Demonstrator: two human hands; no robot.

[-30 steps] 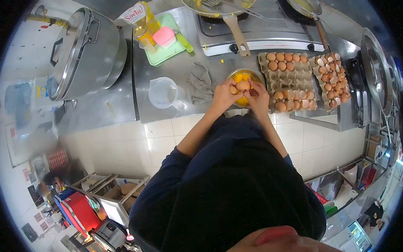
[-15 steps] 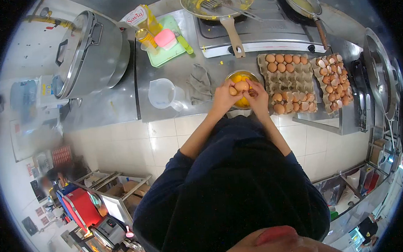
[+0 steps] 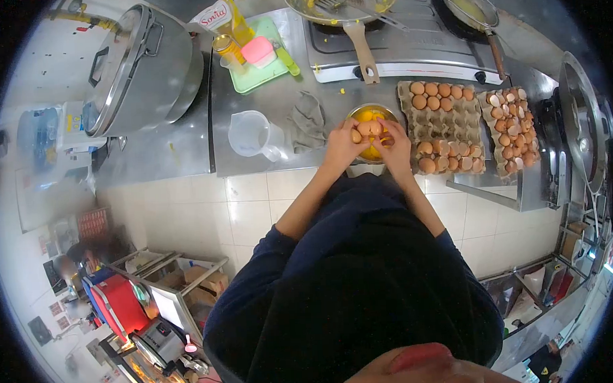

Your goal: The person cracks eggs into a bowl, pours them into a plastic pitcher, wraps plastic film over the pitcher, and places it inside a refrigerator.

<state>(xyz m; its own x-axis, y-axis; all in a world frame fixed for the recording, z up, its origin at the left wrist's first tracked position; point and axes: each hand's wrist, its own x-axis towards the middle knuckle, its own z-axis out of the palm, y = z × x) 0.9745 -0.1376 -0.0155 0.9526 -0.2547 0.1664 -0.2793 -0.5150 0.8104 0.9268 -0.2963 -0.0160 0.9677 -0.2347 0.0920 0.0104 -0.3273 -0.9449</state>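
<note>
Head view: your left hand point(image 3: 344, 146), fingers curled, is grasping one egg point(image 3: 356, 136) and steadying a second egg point(image 3: 369, 128); your right hand point(image 3: 396, 148), fingertips pinching, is gripping the second egg's right side. Both are hanging over a metal bowl point(image 3: 372, 105) holding yolks point(image 3: 370, 115). Egg trays point(image 3: 444, 126) are lying right; grey cloth point(image 3: 308, 120), plastic jug point(image 3: 248, 134), left.

Def a kitchen, and it looks like a commercial one tbh: stainless counter point(image 3: 253, 100) at 12 o'clock, stove point(image 3: 423, 42) at 1, trays point(image 3: 446, 124) of eggs point(image 3: 419, 102) at 2, seriously huge lidded pot point(image 3: 157, 85) at 10.
</note>
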